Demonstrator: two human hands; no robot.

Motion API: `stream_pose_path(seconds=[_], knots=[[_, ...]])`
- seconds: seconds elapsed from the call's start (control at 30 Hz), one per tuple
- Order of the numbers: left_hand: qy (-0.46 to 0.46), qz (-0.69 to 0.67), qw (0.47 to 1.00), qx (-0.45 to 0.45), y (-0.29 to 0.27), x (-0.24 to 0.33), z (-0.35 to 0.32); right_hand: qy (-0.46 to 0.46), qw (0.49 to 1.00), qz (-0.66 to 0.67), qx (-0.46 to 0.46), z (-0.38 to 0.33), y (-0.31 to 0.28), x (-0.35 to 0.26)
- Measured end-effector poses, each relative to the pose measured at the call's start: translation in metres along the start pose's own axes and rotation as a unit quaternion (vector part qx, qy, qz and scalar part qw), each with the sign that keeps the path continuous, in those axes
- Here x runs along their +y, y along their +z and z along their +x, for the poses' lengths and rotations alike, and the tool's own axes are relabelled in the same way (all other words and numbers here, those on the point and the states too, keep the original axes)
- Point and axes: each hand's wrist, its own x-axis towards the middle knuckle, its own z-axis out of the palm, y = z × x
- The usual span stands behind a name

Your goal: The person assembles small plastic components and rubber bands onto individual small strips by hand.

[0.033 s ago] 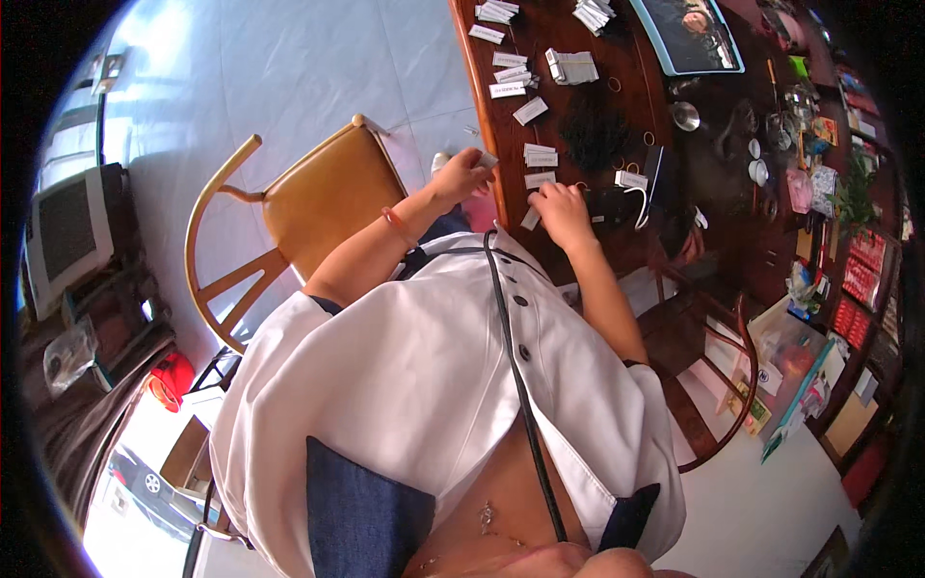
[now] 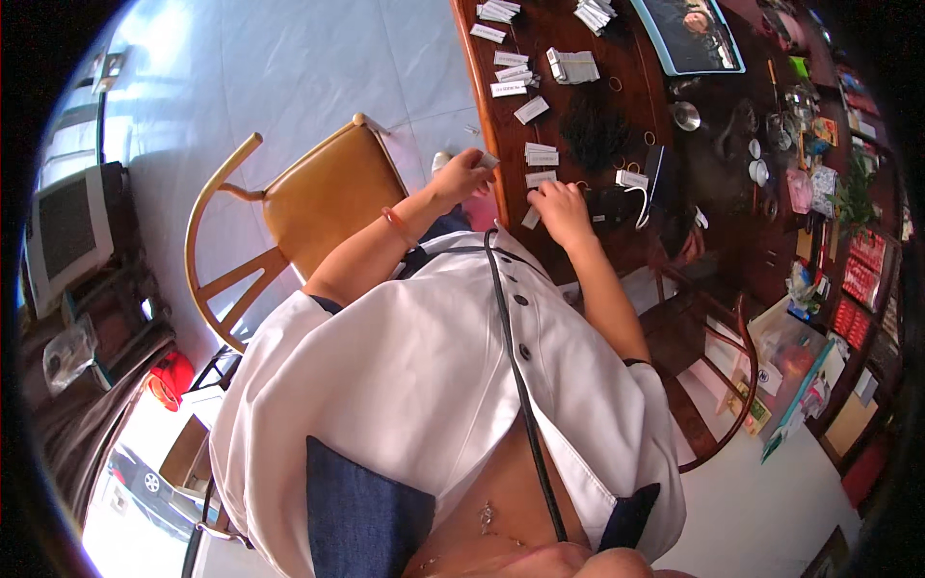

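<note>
Two hands at worktop [image 2: 588, 96] edge: L hand [image 2: 462, 176] pinching white tag [image 2: 488, 160]; R hand [image 2: 562, 207] curled over tags [image 2: 541, 154], grip unclear. Chair [image 2: 318, 207] left of worktop.

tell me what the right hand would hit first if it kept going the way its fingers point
Likely the small white paper slips just beyond the right hand on the dark wooden table; depth is hard to judge in this fisheye view.

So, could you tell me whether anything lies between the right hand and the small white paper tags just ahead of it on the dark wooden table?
Nothing visible does. The right hand rests at the dark wooden table edge, with the small white paper tags directly beyond its fingers.
</note>
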Motion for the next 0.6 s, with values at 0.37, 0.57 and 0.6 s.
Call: stream_pose_path(seconds=[0.37, 0.57, 0.6], knots=[[-0.022, -0.015, 1.0, -0.003, -0.004, -0.002, -0.008, -0.08, 0.995, -0.058, -0.026, 0.01, 0.009, 0.011], [-0.031, -0.101, 0.993, -0.044, -0.006, 0.001, -0.011, -0.09, 0.992, -0.086, -0.003, 0.007, 0.008, 0.017], [-0.032, -0.101, 0.993, -0.044, -0.006, 0.003, -0.011, -0.086, 0.991, -0.103, 0.0, 0.007, 0.009, 0.018]])
